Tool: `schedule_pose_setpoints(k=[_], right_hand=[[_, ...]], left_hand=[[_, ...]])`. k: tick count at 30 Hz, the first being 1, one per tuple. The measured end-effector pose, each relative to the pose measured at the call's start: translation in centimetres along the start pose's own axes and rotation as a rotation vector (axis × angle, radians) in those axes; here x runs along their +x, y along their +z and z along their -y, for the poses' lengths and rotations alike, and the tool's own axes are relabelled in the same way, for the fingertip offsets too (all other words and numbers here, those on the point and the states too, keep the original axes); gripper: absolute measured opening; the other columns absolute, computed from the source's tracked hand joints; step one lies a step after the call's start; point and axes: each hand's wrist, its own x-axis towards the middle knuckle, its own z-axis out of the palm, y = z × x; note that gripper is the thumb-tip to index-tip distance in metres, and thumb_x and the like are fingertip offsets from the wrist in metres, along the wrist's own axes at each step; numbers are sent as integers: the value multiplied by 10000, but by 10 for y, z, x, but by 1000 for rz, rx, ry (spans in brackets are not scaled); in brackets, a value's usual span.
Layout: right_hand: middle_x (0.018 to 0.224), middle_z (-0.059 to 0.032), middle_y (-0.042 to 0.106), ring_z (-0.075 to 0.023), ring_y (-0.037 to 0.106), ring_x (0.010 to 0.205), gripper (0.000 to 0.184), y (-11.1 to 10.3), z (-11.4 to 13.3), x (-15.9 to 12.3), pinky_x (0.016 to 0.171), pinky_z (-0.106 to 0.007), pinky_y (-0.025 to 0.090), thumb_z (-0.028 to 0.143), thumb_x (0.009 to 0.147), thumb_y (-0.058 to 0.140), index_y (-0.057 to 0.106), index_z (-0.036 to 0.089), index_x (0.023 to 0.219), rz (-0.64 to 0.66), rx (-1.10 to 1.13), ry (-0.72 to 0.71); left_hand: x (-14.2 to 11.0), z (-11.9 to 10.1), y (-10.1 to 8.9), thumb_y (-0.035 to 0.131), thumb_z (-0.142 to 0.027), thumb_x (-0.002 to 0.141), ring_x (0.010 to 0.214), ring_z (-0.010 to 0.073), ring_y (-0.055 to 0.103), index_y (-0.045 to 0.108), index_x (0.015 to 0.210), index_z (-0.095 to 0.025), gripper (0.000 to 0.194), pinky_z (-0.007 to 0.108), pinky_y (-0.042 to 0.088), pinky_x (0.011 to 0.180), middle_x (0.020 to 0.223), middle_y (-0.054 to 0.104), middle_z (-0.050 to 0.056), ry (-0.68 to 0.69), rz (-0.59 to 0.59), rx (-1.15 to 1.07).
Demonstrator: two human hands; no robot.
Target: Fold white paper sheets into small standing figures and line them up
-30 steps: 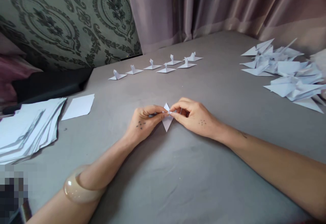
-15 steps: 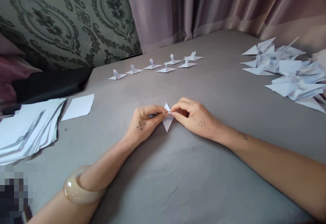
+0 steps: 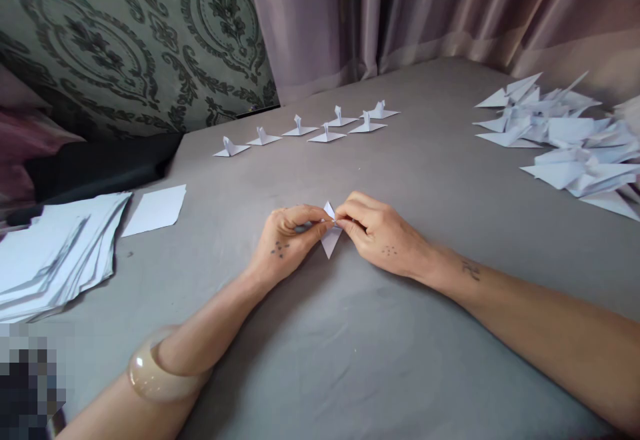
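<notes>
Between my two hands is a small white folded paper figure (image 3: 329,245), with one pointed end toward me and another pointing away. My left hand (image 3: 290,239) pinches it from the left side with thumb and forefinger. From the right, my right hand (image 3: 375,230) pinches its middle, the fingertips of both hands nearly meeting. The fingers cover the centre of the fold, so its exact shape there is hidden. A pale bangle (image 3: 163,373) circles my left forearm.
Several folded paper birds (image 3: 326,135) stand in two rows farther back. A heap of folded paper pieces (image 3: 575,133) lies at the right. Stacked white paper sheets (image 3: 55,247) and a single sheet (image 3: 156,211) lie at the left, near black cloth (image 3: 100,167).
My right hand has rolled slightly at the wrist, showing more of the forearm marking. Both hands keep their pinch on the folded paper, which stays in nearly the same place.
</notes>
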Motion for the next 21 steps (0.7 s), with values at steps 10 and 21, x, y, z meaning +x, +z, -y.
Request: schedule_pose_setpoints(k=[10, 21], right_hand=[[1027, -32, 625, -142, 586, 853, 239, 0, -4, 7, 745, -263, 415, 177, 958, 413, 615, 244, 1068, -61, -32, -13], [884, -9, 636, -135, 568, 693, 120, 0, 11, -6, 654, -287, 404, 313, 880, 543, 568, 222, 805, -95, -163, 233]], left_hand=[[0, 6, -1, 696, -304, 791, 714, 141, 625, 673, 906, -200, 157, 230, 475, 628, 814, 692, 21, -9, -80, 170], [3, 7, 1, 640, -274, 830, 719, 144, 593, 671, 862, -186, 98, 261, 462, 653, 859, 653, 48, 16, -81, 306]])
